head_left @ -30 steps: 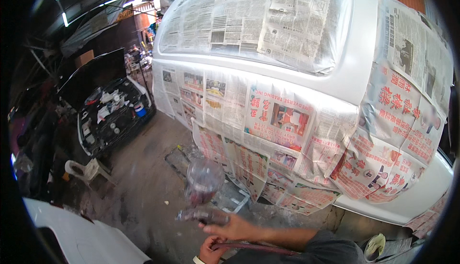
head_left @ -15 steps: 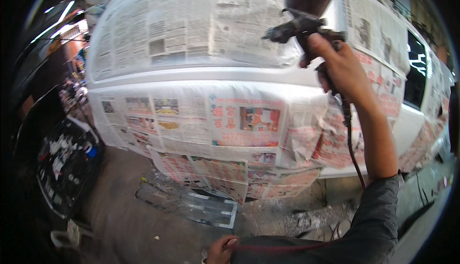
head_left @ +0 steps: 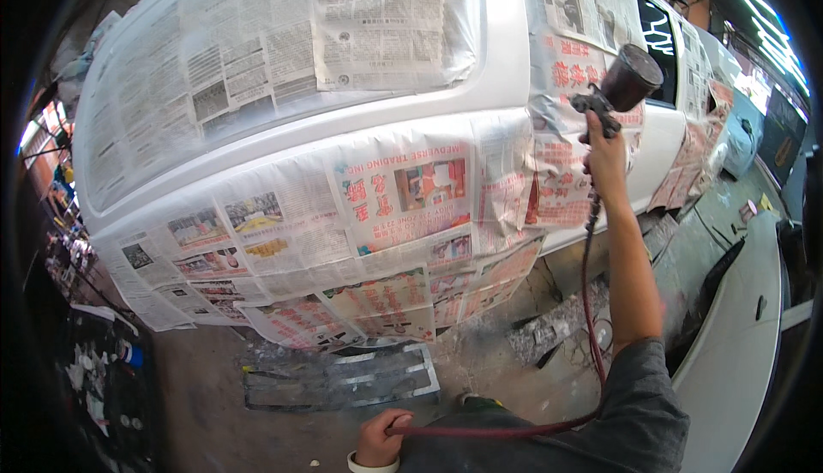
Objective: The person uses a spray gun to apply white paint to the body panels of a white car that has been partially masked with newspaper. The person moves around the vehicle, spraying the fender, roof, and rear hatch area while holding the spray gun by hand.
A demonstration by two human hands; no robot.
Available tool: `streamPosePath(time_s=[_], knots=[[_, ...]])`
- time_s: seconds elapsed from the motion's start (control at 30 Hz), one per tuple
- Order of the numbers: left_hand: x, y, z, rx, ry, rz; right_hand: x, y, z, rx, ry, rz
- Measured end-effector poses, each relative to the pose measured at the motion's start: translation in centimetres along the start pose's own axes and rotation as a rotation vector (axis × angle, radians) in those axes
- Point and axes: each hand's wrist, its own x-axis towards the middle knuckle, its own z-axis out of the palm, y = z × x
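Observation:
My right hand (head_left: 607,157) is closed round the handle of a dark spray gun (head_left: 593,108) with a cup (head_left: 633,77) on top, held up in front of the vehicle's side. From the gun's base a dark red air hose (head_left: 586,301) hangs down, loops by my right sleeve and runs across to my left. Low in the view, my left hand (head_left: 379,439) is closed on that hose near my body. Newspaper sheets (head_left: 283,224) cover most of the white vehicle (head_left: 506,36); bare white body shows in a band between them.
On the floor below the vehicle lies a dark slatted frame (head_left: 343,380). At the right, a pale panel (head_left: 737,327) stands near the vehicle. A black part with clutter on it (head_left: 103,379) is at the left, and lights (head_left: 767,23) glow at the upper right.
My view has turned to the right, showing more of the vehicle's side. The spray gun is now farther off, near the papered door area. My left hand still grips the hose, now plainly visible.

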Motion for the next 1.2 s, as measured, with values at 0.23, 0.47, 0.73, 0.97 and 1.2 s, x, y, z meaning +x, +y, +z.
streamPosePath(time_s=[0.23,0.47,0.73,0.97,1.2], knots=[[0.0,-1.3,-2.2,0.175,-0.158,0.132,-6.7,-4.1,4.9,0.083,-0.255,0.045],[2.5,-1.2,-2.5,0.149,-0.217,0.124,-8.0,-5.9,4.3,0.076,-0.344,0.046],[2.9,-0.8,-4.3,-0.154,-0.231,-0.008,-2.4,-3.9,0.6,-0.121,-0.027,0.085],[2.8,4.3,-5.6,-0.065,-0.115,0.001,-2.0,-7.1,2.5,-0.053,-0.138,-0.021],[3.4,4.5,-5.3,0.127,-0.125,0.115,-2.8,-12.0,3.7,-0.032,-0.326,-0.014]])
